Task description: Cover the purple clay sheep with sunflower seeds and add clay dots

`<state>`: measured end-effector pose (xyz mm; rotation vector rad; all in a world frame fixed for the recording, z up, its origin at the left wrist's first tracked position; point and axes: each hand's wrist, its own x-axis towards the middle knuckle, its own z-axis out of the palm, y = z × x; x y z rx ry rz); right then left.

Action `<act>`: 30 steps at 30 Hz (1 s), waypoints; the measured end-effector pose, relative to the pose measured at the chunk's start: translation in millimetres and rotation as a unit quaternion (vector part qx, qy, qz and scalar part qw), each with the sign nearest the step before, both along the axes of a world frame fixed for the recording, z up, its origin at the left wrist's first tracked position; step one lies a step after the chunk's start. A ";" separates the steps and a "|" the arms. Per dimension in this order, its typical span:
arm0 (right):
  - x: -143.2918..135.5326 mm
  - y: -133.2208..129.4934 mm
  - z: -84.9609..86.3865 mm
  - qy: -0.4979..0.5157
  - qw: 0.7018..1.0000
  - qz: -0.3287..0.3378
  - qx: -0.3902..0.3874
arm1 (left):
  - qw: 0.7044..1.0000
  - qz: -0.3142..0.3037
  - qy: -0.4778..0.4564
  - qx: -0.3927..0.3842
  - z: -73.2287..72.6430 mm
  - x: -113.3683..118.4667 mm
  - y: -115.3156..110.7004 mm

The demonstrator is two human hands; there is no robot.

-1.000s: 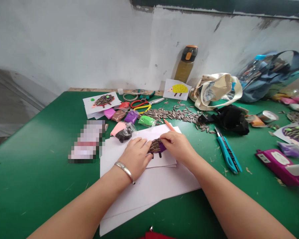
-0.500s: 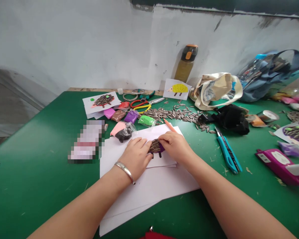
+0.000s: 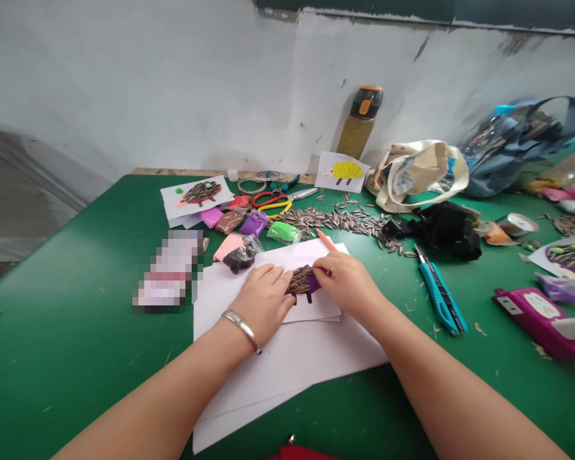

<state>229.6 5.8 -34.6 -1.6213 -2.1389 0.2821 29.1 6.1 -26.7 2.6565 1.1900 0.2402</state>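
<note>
Left hand (image 3: 263,297) flat, fingers slightly spread, pressing paper (image 3: 311,313) just beside the seed-covered figure (image 3: 299,280). Right hand (image 3: 347,281) pinched narrow at the figure's purple edge; can't tell if a seed is between its fingers. Figure sits between both hands' fingers. Orange pen (image 3: 326,241), loose seeds (image 3: 349,221) beyond right fingers; teal cutter (image 3: 436,292) right of them on green tabletop (image 3: 76,319).

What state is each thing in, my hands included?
Hedgehog figure, partly seeded, purple part bare
Left hand, flat on paper
Right hand, fingertips pinched at the figure
Loose seeds, scattered
Utility knife, blade out
Water bottle, capped, leaning on wall
Green clay, bagged in clear plastic
</note>
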 end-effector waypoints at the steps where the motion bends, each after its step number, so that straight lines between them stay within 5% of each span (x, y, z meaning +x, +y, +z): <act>1: -0.6 -0.1 0.6 -0.007 1.000 0.002 -0.003 | 1.000 0.001 -0.001 -0.002 0.1 0.1 0.0; 13: -4.2 -1.8 0.3 0.001 1.000 0.006 -0.010 | 1.000 -0.002 0.003 -0.001 -0.3 0.6 0.3; 19: -2.8 -3.5 9.2 -0.019 0.997 -0.066 -0.046 | 1.000 0.002 0.002 -0.005 0.3 0.8 0.1; 30: -5.6 -5.1 6.9 -0.025 0.998 -0.032 -0.050 | 1.000 0.000 0.003 -0.007 -0.1 0.4 0.3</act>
